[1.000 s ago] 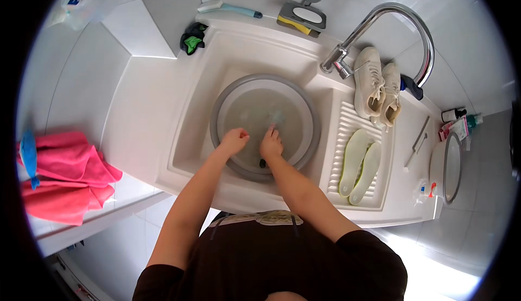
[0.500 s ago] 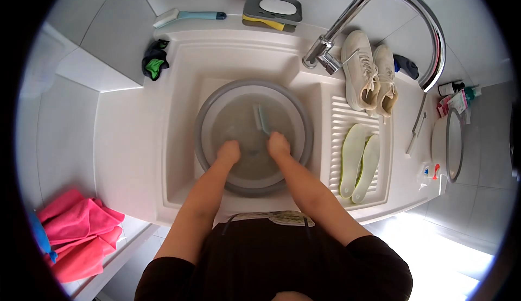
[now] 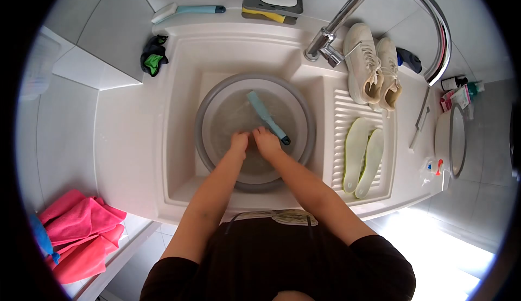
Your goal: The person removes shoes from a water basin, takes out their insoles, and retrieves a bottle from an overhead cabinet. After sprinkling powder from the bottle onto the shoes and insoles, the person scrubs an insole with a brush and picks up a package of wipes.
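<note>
A round basin [image 3: 203, 157] with a grey rim holds cloudy water. My left hand [image 3: 239, 141] dips into the water with its fingers curled; whatever it grips there is hidden. Close beside it, my right hand [image 3: 266, 142] has bent fingers pointing in toward the left one, and the murky water hides what they pinch. A light blue scrub brush [image 3: 262, 112] with a dark handle end lies in the basin, just beyond my right hand and out of its grasp.
The basin stands in a white sink [image 3: 182, 138]. Right of it are pale insoles [image 3: 355, 149] on the ribbed board, white sneakers [image 3: 361, 65] and a chrome faucet [image 3: 325, 40]. Behind are a soap holder [image 3: 255, 0] and another brush [image 3: 190, 9]. Pink cloth [image 3: 81, 219] lies at left.
My right hand has let go of the scrub brush and moved left toward my left hand. The brush now lies tilted in the basin. My left hand has shifted slightly right and up.
</note>
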The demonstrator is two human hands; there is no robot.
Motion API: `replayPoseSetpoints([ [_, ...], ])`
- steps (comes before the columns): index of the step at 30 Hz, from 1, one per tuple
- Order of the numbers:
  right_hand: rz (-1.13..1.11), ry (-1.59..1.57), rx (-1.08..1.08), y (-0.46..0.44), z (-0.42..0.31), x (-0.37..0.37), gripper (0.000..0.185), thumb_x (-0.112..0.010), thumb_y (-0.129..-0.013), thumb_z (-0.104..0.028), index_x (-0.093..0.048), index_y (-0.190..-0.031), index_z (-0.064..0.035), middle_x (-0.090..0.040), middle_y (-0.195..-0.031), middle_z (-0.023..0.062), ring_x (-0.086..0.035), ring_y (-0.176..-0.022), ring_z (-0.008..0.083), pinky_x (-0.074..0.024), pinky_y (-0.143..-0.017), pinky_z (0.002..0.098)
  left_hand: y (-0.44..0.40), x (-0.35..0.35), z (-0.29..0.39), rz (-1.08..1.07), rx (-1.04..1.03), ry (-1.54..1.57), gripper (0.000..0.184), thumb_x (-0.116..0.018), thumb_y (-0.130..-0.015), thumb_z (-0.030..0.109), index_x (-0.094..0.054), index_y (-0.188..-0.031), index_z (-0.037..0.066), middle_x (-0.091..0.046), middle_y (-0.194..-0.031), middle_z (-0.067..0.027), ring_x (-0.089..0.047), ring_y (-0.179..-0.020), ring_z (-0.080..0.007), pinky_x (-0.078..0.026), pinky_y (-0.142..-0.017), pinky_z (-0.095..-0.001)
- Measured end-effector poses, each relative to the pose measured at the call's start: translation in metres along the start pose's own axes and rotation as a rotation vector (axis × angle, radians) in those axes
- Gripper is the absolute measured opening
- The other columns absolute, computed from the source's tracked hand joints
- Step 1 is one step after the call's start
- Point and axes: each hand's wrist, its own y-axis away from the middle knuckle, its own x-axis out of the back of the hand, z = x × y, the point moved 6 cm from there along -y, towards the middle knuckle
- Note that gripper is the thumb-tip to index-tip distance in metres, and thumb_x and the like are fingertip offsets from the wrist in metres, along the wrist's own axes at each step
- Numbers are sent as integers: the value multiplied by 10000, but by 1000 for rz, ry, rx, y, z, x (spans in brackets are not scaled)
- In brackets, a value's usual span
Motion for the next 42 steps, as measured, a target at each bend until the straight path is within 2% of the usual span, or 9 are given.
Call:
replayPoseSetpoints([
  [5,-163,-403,-547,7,8,-2,174,-561,-890,-136,-655,-925,6,-661,-966,199,-647,-860,366,-523,-721,424,45,-24,-5,-172,600,563,439,-475,-971,393,-530,-1195,20,-609,-1101,-167,-594,-987,-280,-485,-855,-390],
  [7,-70,-565,-658,2,-1,1,192,-554,-908,-138,-664,-870,15,-677,-932,205,-657,-836,358,-527,-720,418,42,-28,-4,-176,532,654,441,-455,-976,419,-527,-1187,39,-625,-1066,-153,-603,-969,-281,-485,-878,-415],
  [13,-76,-2530,-795,0,-41,-16,148,-534,-933,-96,-640,-983,-6,-639,-981,98,-598,-994,220,-507,-789,341,26,-7,28,-335,80,857,383,-434,-996,397,-529,-1164,66,-632,-928,-111,-613,-904,-240,-505,-867,-421],
  [17,242,-2365,-646,9,-45,-9,158,-508,-931,-29,-634,-1021,-3,-655,-1007,102,-623,-954,224,-517,-799,329,12,-4,29,-306,79,936,258,-438,-1009,286,-552,-1048,57,-518,-689,-45,-542,-656,-182,-520,-723,-361],
  [22,307,-667,10,14,-56,46,369,-591,-809,32,-600,-1176,0,-680,-1045,117,-651,-927,317,-526,-794,338,-18,8,20,-104,249,815,207,-429,-997,219,-547,-964,52,-439,-633,-10,-451,-569,-165,-450,-560,-344],
  [24,279,-584,114,18,-55,47,378,-598,-804,-4,-608,-1181,-33,-663,-1104,96,-620,-1008,312,-504,-839,349,-18,9,10,-93,339,843,215,-430,-1003,232,-545,-982,52,-424,-610,-5,-442,-559,-161,-430,-537,-334],
  [31,-136,236,137,15,-57,52,462,-557,-860,-158,-530,-1317,-93,-360,-1480,70,-299,-1366,335,-216,-1106,551,36,-10,22,-46,431,546,351,-397,-1002,263,-529,-1191,-2,-559,-1151,-154,-548,-1000,-280,-463,-855,-437],
  [38,29,167,-281,10,2,43,609,-547,-868,-150,-354,-1445,-127,-412,-1412,183,-457,-1252,391,-384,-978,591,10,20,18,17,321,353,440,-497,-953,262,-484,-1304,-3,-507,-1297,-177,-487,-1165,-312,-396,-1004,-416],
  [42,-365,-62,-371,7,17,17,611,-528,-852,-94,-339,-1432,-83,-588,-1169,231,-619,-1025,382,-504,-845,483,-10,35,5,32,294,391,415,-521,-934,272,-522,-1271,31,-533,-1250,-163,-502,-1132,-310,-381,-995,-482],
])
